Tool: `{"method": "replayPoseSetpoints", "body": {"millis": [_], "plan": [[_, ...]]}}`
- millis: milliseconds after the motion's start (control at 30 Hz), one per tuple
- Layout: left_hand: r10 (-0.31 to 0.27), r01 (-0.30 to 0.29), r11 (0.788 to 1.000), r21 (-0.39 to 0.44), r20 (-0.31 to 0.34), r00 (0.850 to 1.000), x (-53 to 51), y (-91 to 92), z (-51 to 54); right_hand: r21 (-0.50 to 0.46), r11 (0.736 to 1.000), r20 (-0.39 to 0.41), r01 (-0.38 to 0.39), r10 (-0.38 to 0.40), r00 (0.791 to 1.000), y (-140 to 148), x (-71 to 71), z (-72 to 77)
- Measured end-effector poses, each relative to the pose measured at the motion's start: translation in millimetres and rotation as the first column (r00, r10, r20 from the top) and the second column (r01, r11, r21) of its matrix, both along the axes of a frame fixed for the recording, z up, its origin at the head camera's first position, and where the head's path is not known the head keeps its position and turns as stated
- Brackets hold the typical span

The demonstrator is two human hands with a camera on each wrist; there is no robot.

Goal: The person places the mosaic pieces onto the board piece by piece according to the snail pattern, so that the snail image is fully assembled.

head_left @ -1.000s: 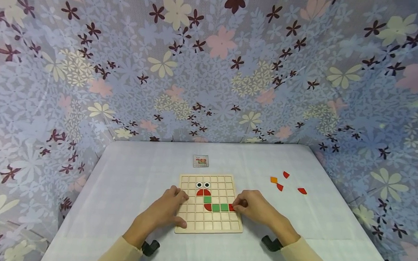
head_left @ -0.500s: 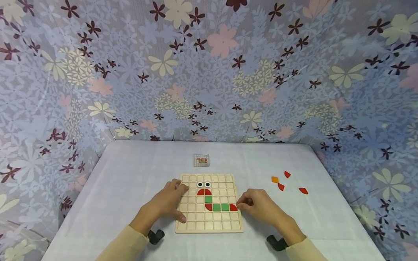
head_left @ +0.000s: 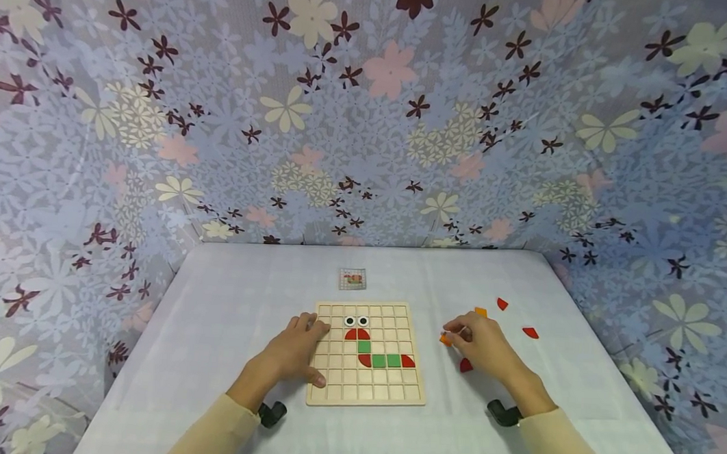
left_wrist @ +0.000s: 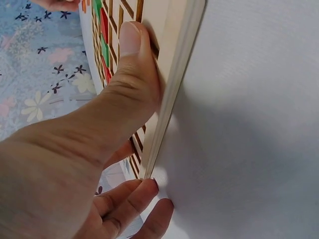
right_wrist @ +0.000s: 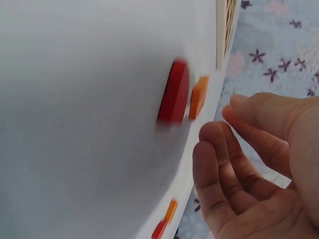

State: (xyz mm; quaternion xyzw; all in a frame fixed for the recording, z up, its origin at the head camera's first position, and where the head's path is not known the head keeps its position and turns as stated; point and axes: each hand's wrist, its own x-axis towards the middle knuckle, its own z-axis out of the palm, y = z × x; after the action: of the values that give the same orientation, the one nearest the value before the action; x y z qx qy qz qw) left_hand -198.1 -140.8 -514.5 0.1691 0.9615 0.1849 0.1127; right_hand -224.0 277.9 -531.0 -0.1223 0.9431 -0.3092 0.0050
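Note:
A wooden grid board (head_left: 367,392) holds two eye tiles (head_left: 356,321), green squares (head_left: 378,361) and red quarter-round tiles (head_left: 408,361). My left hand (head_left: 293,349) rests at its left edge; the thumb (left_wrist: 130,64) lies on the top face, while other fingers lie along the edge. To the right of the board, my right hand (head_left: 483,344) is low over the table, its fingers loosely bent. Near its fingertips lies an orange tile (right_wrist: 198,97), which looks apart from them in the right wrist view. A red tile (right_wrist: 174,93) lies beside that.
Farther right lie red tiles (head_left: 530,332) and another orange tile (head_left: 481,312), partly behind my right hand. A small picture card (head_left: 352,278) lies beyond the board. Floral cloth (head_left: 369,117) hangs behind the white-covered table (head_left: 262,276).
My right hand has left the red tile at the board's right edge and moved right to the loose tiles. An orange and a red tile beside it now show. My left hand stays put.

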Motion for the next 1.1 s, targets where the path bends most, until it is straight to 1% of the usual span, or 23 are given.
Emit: {"method": "replayPoseSetpoints", "body": {"millis": [233,400,500,600,767,933,1100], "plan": [[0.006,-0.006,1.000,-0.008,-0.002,1.000,0.1,-0.3,-1.5,0.048,0.995,-0.052,0.085,-0.083,0.995,21,-10.0,-0.5],[0.009,-0.009,1.000,-0.006,0.004,1.000,0.1,-1.2,-2.2,0.058,0.990,-0.076,0.126,-0.122,0.990,37,-17.0,-0.8],[0.011,-0.011,1.000,-0.005,0.001,1.000,-0.4,-1.4,-1.7,0.063,0.985,-0.060,0.158,-0.154,0.986,44,-20.1,-0.7],[0.016,-0.016,1.000,-0.008,-0.008,1.000,-0.8,-1.4,-0.7,0.083,0.979,-0.007,0.189,-0.189,0.982,48,-23.0,-0.8],[0.014,-0.014,1.000,-0.019,-0.023,1.000,-2.1,-0.6,-0.2,0.128,0.972,0.068,0.199,-0.208,0.976,53,-26.5,-2.0],[0.000,-0.001,1.000,-0.020,-0.035,0.999,-1.9,-1.1,0.2,0.145,0.970,0.079,0.197,-0.210,0.975,56,-29.3,-5.6],[0.002,-0.003,1.000,-0.013,-0.042,0.999,-1.3,-2.4,-0.3,0.128,0.972,0.070,0.196,-0.206,0.976,56,-33.1,-7.2]]}}
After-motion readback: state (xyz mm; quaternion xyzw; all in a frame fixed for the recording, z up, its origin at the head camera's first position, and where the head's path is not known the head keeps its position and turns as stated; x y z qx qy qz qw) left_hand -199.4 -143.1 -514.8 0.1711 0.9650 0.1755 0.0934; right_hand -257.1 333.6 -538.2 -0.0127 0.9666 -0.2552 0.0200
